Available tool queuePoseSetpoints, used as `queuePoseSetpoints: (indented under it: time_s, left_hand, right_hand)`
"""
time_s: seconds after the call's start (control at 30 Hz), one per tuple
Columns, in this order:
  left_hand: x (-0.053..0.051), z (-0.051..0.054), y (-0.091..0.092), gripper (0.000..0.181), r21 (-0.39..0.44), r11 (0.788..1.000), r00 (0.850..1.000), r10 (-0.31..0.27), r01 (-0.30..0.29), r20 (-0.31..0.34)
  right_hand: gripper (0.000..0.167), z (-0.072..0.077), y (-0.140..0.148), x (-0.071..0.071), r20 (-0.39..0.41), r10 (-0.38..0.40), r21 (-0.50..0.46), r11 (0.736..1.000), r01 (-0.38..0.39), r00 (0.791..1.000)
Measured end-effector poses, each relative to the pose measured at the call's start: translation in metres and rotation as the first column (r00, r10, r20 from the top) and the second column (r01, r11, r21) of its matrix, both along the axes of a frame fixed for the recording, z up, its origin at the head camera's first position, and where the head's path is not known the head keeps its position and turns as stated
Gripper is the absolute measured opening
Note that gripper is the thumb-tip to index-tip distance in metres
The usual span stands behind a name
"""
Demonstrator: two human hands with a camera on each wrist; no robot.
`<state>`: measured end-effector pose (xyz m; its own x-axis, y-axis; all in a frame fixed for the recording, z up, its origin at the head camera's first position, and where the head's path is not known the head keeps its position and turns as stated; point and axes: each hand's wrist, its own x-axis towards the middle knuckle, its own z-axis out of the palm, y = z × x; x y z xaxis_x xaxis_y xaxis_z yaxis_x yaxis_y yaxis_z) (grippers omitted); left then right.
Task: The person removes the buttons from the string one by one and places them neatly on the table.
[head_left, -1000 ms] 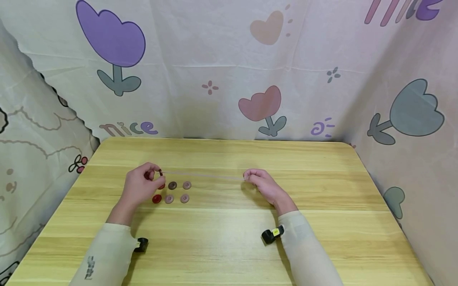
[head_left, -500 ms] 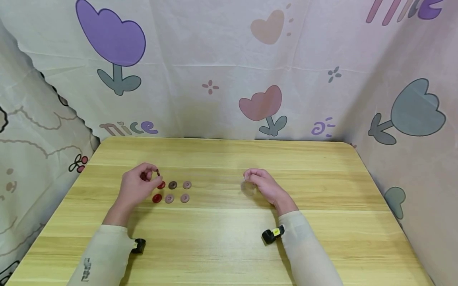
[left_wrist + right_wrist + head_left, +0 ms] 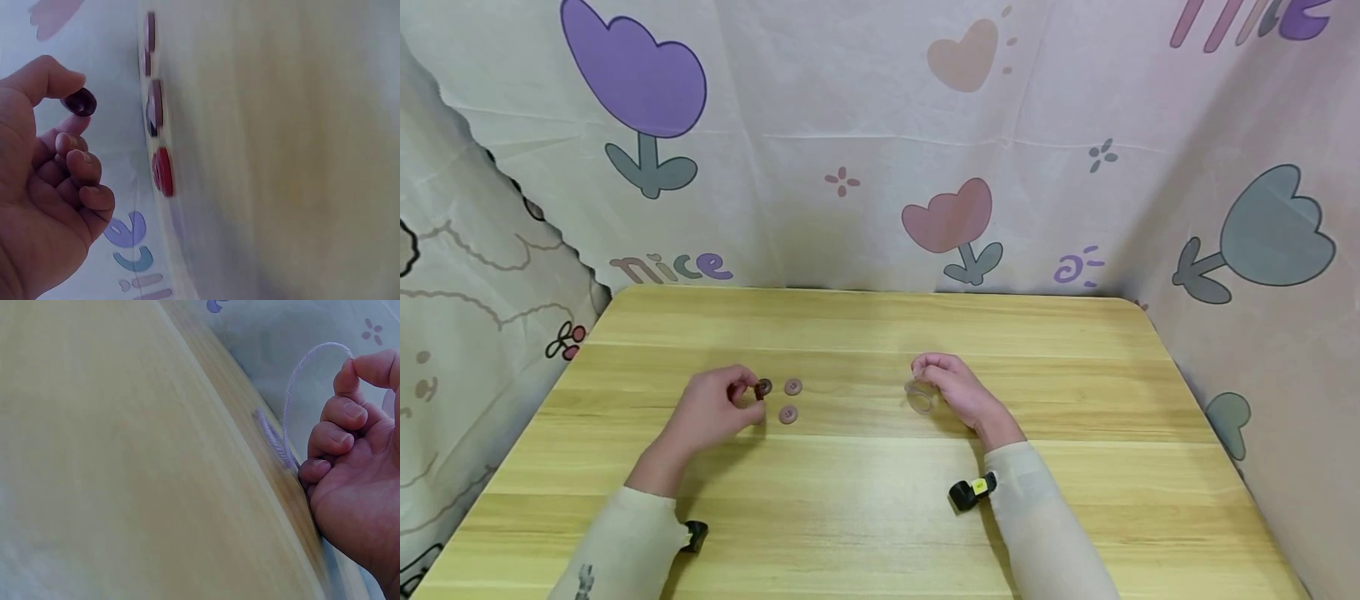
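Between the thumb and index finger of my left hand (image 3: pixel 718 406) is a dark button (image 3: pixel 81 102), pinched by its edge above the table. Two pale pinkish buttons lie just right of that hand, one farther back (image 3: pixel 793 387) and one nearer (image 3: pixel 787 414). A dark brown button (image 3: pixel 766 386) lies right behind the fingertips. Red buttons (image 3: pixel 164 172) show in the left wrist view, while the hand hides them from the head view. My right hand (image 3: pixel 958 390) pinches one end of a thin whitish cord (image 3: pixel 287 406), whose rest loops down to the table.
The buttons and both hands are over a light wood table (image 3: pixel 850 500). A printed fabric backdrop (image 3: pixel 820 100) rises behind its back edge and along both sides. Each sleeve carries a small black wrist camera, such as the right one (image 3: pixel 964 495).
The cord was stretched between both hands; its left end has come away and now curls below my right hand. My left hand has moved right and nearer, covering some buttons.
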<state>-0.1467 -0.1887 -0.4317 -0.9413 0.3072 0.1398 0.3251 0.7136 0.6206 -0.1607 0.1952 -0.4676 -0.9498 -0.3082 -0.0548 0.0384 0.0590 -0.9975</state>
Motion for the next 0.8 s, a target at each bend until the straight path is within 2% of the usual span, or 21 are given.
queuePoseSetpoints:
  time_s: [0.13,0.3,0.57,0.8]
  left_hand:
    - [0.007,0.0,0.008,0.02,-0.082,0.995,0.999,-0.049,0.049,0.003]
    - [0.014,0.001,0.014,0.02,-0.156,0.984,0.996,-0.078,0.082,0.032]
    - [0.021,0.002,0.019,0.02,-0.192,0.972,0.988,-0.119,0.137,0.103]
    - [0.029,0.001,0.022,0.017,-0.208,0.961,0.981,-0.163,0.181,0.104]
  right_hand:
    - [0.018,0.0,0.001,0.0,-0.001,0.0,0.004,1.0,0.0,1.0]
    - [0.016,-0.001,0.001,0.001,0.004,-0.002,0.0,1.0,0.002,1.0]
    - [0.011,0.0,0.0,0.0,0.012,-0.014,-0.008,1.0,0.014,1.0]
    - [0.013,0.0,0.0,-0.001,0.006,-0.009,-0.001,1.0,0.009,1.0]
